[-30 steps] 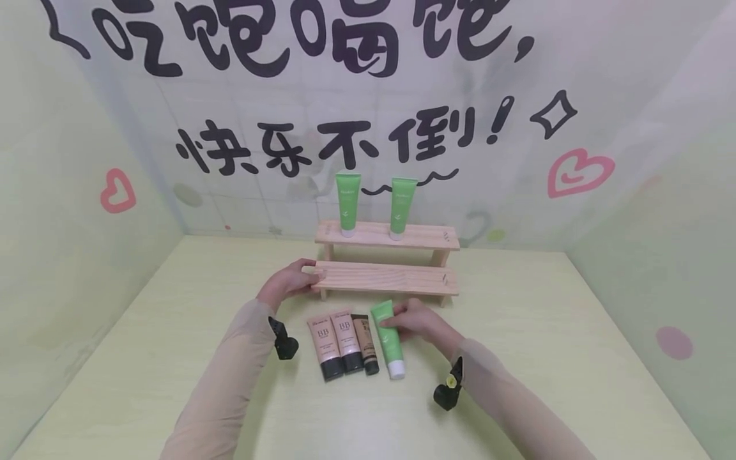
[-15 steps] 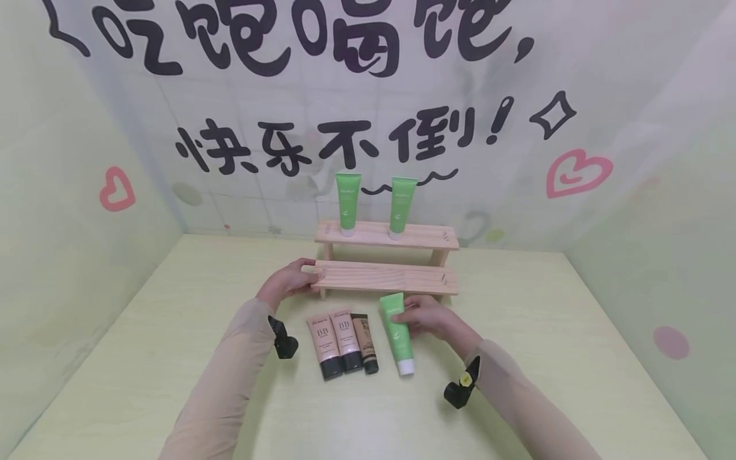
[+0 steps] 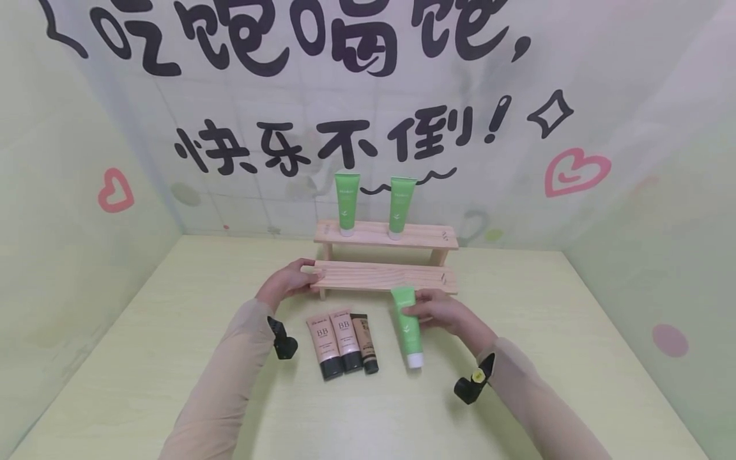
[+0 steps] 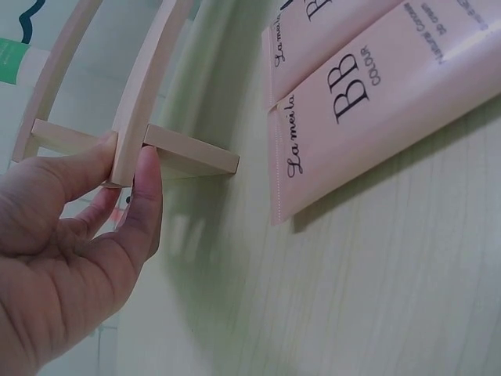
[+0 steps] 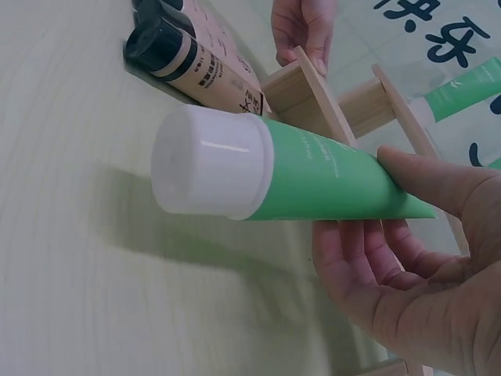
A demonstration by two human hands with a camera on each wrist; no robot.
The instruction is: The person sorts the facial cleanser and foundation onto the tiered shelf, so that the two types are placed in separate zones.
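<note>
My right hand (image 3: 445, 311) pinches a green squeeze tube (image 3: 410, 332) with a white cap, thumb on one face and fingers behind. In the right wrist view the tube (image 5: 329, 176) is lifted off the table, its shadow falling below. My left hand (image 4: 70, 227) grips the left end of the lower step of a two-step wooden stand (image 3: 368, 276), thumb on top and fingers beneath. Two like green tubes, one at left (image 3: 347, 203) and one at right (image 3: 401, 207), stand cap down on the upper step.
Two pink BB cream tubes (image 3: 324, 345) with black caps lie side by side on the table (image 3: 322, 421), in front of the stand. A smaller tan tube (image 3: 366, 345) lies against them on the right. Behind the stand rises a printed wall (image 3: 259, 211).
My right hand has picked the green tube up from beside the tan tube and carried it right and toward the stand. The left hand has stayed on the step.
</note>
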